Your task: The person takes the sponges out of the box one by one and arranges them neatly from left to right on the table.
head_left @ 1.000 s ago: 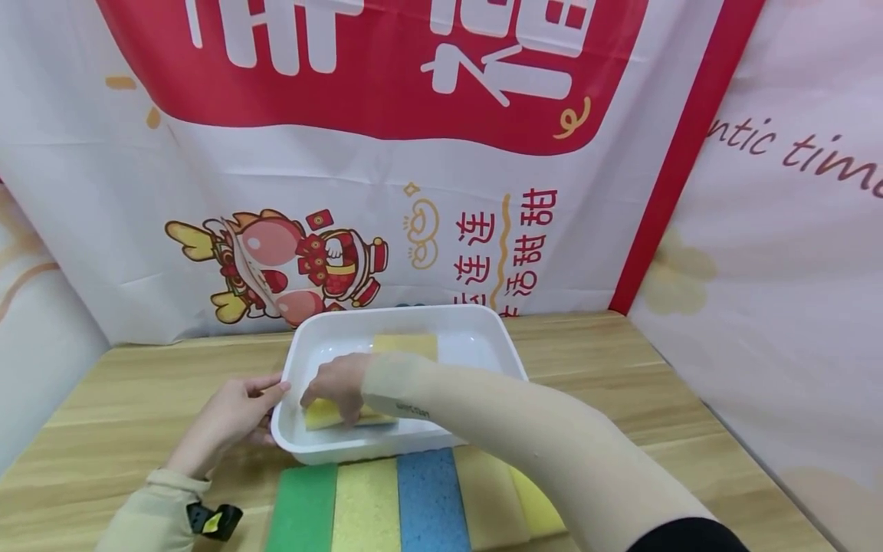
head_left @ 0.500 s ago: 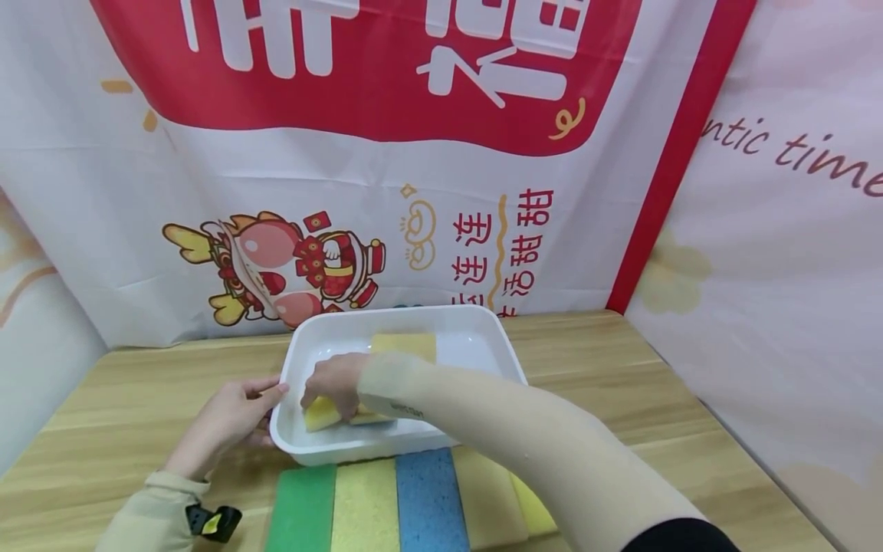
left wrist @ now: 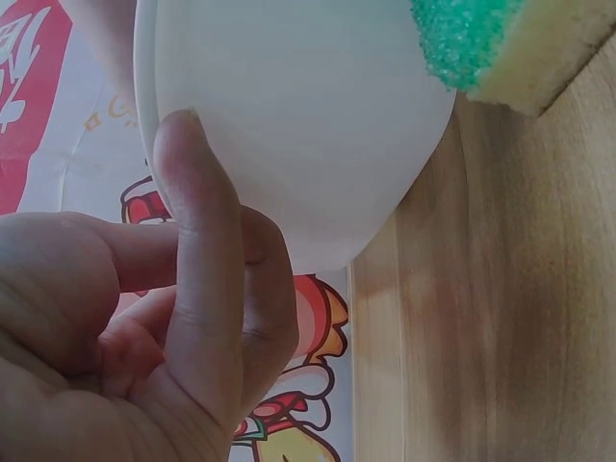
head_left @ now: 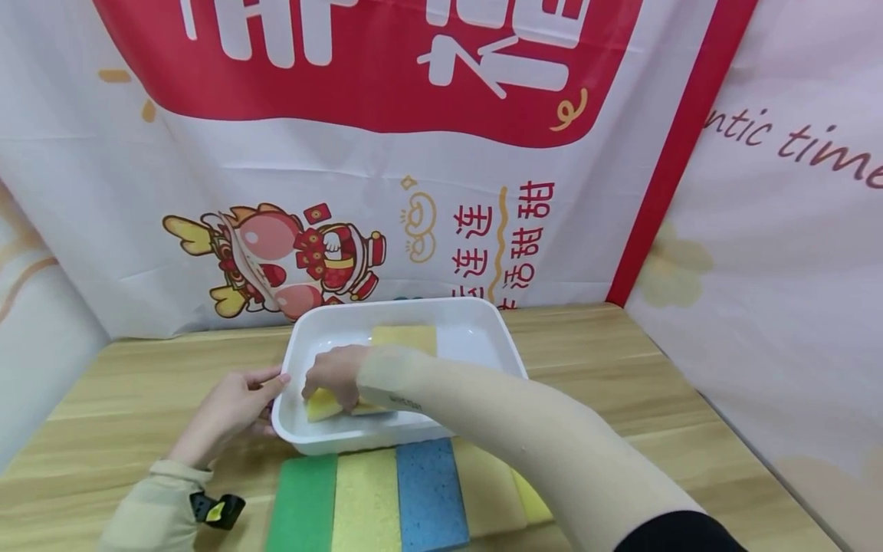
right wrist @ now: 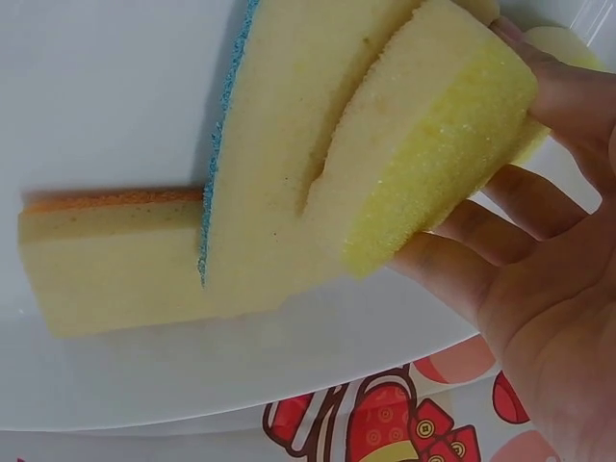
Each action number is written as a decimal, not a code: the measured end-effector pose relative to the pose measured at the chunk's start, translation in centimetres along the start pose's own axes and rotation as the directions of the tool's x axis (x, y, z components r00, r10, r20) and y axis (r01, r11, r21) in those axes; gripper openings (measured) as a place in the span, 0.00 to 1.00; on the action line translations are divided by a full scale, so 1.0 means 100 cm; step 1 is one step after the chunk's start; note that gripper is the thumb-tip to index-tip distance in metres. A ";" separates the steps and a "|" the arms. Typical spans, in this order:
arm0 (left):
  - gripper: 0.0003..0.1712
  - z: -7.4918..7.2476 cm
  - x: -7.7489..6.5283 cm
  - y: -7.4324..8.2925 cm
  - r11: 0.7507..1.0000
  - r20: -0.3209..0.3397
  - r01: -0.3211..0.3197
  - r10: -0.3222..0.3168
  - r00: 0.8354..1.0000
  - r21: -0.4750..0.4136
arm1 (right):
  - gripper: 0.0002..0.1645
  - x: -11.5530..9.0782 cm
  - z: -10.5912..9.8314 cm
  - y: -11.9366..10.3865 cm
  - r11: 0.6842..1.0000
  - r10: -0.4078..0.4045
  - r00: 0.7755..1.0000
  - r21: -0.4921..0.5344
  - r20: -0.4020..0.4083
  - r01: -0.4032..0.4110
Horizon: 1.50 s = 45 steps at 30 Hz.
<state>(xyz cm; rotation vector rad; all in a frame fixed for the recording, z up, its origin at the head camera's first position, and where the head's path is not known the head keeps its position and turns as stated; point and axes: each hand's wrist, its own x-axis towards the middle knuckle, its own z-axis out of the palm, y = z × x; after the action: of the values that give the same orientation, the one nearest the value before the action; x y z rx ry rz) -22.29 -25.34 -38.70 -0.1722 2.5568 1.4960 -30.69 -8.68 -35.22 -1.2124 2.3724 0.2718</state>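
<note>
My right hand [head_left: 338,369] reaches into a white tray [head_left: 400,305] and grips a yellow-faced sponge [right wrist: 443,144] between thumb and fingers. In the right wrist view this sponge leans on its edge against a blue-faced sponge [right wrist: 279,125]. An orange-faced sponge [right wrist: 115,260] lies on the tray floor beyond them, and its tan side [head_left: 410,337] shows in the head view. The left hand [head_left: 231,406] holds the tray at its left side, one fingertip at the rim and other fingers along the outer wall [left wrist: 289,144].
Several sponges lie in a row before the tray: green [head_left: 303,506], yellow [head_left: 366,498], blue [head_left: 433,491], tan [head_left: 488,491] and another yellow one [head_left: 530,500] partly behind the right arm. A printed cloth [head_left: 276,153] hangs right behind the wooden table [head_left: 621,399].
Both hands and the tray keep nearly the same places. The yellow-faced sponge has shifted slightly beside the blue-faced one. The head view has tilted a little.
</note>
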 end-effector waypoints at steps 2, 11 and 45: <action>0.32 -0.001 0.000 0.000 1.000 0.000 0.000 0.000 1.000 0.011 | 0.41 0.000 0.000 0.000 1.000 0.007 1.000 -0.001 0.003 -0.007; 0.32 -0.001 0.000 0.000 1.000 -0.001 0.007 -0.007 1.000 0.005 | 0.41 0.002 0.002 -0.002 0.999 -0.007 1.000 -0.048 0.001 0.007; 0.34 -0.001 0.001 0.000 1.000 0.017 0.009 -0.008 1.000 -0.004 | 0.41 0.003 0.004 0.002 0.998 -0.024 1.000 -0.049 0.000 0.024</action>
<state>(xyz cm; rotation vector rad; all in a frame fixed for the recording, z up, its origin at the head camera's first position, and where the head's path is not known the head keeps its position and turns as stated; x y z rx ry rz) -22.43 -25.42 -38.67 -0.1697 2.5368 1.4930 -30.91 -8.62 -35.73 -1.2634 2.3630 0.3232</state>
